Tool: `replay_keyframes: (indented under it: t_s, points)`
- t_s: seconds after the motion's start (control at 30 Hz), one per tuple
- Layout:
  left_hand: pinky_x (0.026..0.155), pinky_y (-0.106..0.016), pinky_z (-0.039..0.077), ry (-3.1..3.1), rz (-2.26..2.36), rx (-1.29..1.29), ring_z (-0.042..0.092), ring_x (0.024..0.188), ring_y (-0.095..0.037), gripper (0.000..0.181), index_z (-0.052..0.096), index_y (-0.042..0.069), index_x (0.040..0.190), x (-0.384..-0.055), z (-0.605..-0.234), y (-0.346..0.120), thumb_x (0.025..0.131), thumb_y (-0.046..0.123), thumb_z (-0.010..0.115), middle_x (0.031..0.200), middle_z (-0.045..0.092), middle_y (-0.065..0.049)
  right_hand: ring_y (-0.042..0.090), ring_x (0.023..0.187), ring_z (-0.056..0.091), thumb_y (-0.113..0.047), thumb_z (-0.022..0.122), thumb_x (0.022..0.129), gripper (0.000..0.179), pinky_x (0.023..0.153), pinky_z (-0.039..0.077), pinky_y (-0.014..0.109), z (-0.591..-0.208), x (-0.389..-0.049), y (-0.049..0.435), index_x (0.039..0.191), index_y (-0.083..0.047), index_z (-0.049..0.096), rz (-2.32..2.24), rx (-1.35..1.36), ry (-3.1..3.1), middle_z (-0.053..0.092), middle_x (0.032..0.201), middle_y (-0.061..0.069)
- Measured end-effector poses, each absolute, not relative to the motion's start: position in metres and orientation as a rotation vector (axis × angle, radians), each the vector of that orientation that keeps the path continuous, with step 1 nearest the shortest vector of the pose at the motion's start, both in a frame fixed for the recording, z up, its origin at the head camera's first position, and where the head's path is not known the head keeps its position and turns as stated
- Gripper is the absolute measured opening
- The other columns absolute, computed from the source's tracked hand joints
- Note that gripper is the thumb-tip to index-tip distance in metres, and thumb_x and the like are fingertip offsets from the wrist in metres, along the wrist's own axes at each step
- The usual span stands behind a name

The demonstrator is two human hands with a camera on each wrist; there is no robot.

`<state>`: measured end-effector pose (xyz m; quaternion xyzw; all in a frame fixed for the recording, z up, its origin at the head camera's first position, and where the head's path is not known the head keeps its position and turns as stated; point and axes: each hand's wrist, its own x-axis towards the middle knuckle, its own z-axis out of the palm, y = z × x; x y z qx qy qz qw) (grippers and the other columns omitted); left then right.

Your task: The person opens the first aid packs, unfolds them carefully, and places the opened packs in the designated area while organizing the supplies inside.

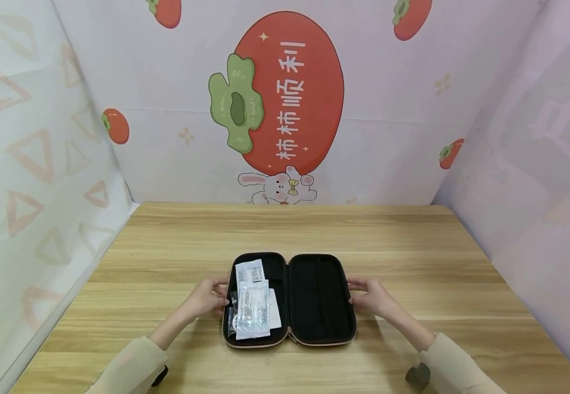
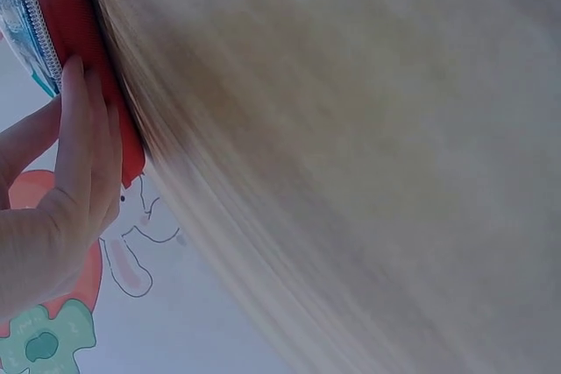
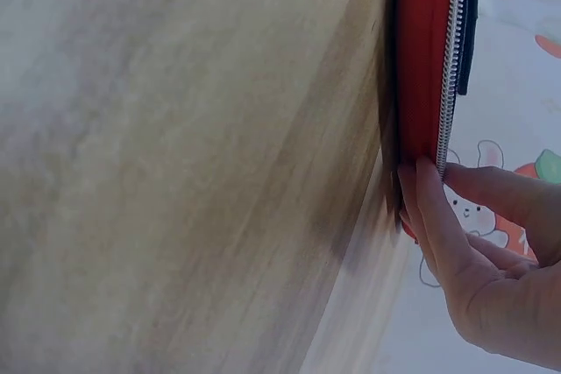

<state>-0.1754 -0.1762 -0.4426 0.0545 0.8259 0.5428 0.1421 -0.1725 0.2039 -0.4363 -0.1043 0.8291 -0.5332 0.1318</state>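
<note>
An unzipped hard-shell zipper case (image 1: pixel 306 301), red outside and black inside, lies spread flat on the wooden table. In its left half are flat white printed packets (image 1: pixel 253 309), a white card (image 1: pixel 275 309) and a small clear-wrapped item (image 1: pixel 232 320). The right half has a black strap down it. My left hand (image 1: pixel 206 298) holds the case's left edge, thumb at the rim and fingers along the red side wall. At the opposite edge my right hand (image 1: pixel 374 298) grips likewise, its fingers against the wall just below the zipper (image 3: pixel 453 50).
Around the case extends the wood-grain tabletop (image 1: pixel 285 230). A printed backdrop (image 1: pixel 388 153) with persimmons and a rabbit rises behind the table's far edge. Patterned cloth also hangs along both sides.
</note>
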Motion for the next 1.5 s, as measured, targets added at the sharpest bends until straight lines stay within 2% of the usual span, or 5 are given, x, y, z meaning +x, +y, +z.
replay_keyframes:
  t_s: [0.23, 0.43, 0.63, 1.13, 1.5]
  points:
    - [0.053, -0.033, 0.058, 2.391, 1.558, 0.133, 0.057, 0.058, -0.016, 0.054, 0.039, -0.019, 0.119, -0.173, -0.44, -0.175, 0.068, -0.017, 0.055, 0.079, 0.055, -0.018, 0.027, 0.074, 0.063, 0.013, 0.055, 0.072, 0.048, 0.057, 0.056, 0.024, -0.429, -0.173, 0.197, 0.119, 0.013, 0.045, -1.368, -0.343, 2.615, 0.049, 0.113, 0.033]
    - [0.055, -0.033, 0.058, 2.388, 1.553, 0.115, 0.058, 0.061, -0.016, 0.055, 0.038, -0.019, 0.12, -0.172, -0.439, -0.175, 0.068, -0.018, 0.055, 0.081, 0.056, -0.018, 0.034, 0.093, 0.057, 0.001, 0.064, 0.075, 0.042, 0.071, 0.056, 0.038, -0.419, -0.172, 0.177, 0.115, 0.002, 0.054, -1.108, -0.448, 2.849, 0.055, 0.111, 0.025]
    - [0.054, -0.034, 0.058, 2.368, 1.567, 0.125, 0.058, 0.06, -0.016, 0.054, 0.038, -0.02, 0.12, -0.172, -0.439, -0.176, 0.068, -0.018, 0.055, 0.08, 0.055, -0.018, 0.03, 0.105, 0.052, -0.003, 0.065, 0.077, 0.04, 0.085, 0.05, 0.043, -0.414, -0.169, 0.157, 0.115, -0.003, 0.055, -1.017, -0.74, 2.783, 0.054, 0.115, 0.015]
    - [0.052, -0.033, 0.058, 2.387, 1.548, 0.063, 0.057, 0.055, -0.016, 0.053, 0.039, -0.019, 0.119, -0.173, -0.439, -0.174, 0.069, -0.018, 0.055, 0.079, 0.054, -0.017, 0.02, 0.113, 0.047, -0.011, 0.064, 0.08, 0.038, 0.092, 0.047, 0.033, -0.403, -0.164, 0.105, 0.116, -0.005, 0.056, -0.814, -1.067, 2.603, 0.052, 0.12, 0.009]
    - [0.053, -0.034, 0.058, 2.374, 1.555, 0.046, 0.057, 0.056, -0.017, 0.053, 0.038, -0.02, 0.118, -0.172, -0.437, -0.174, 0.069, -0.019, 0.055, 0.08, 0.053, -0.018, 0.02, 0.121, 0.039, -0.022, 0.068, 0.077, 0.051, 0.1, 0.04, 0.029, -0.406, -0.162, 0.081, 0.123, -0.009, 0.051, -0.63, -1.189, 2.53, 0.043, 0.131, 0.009]
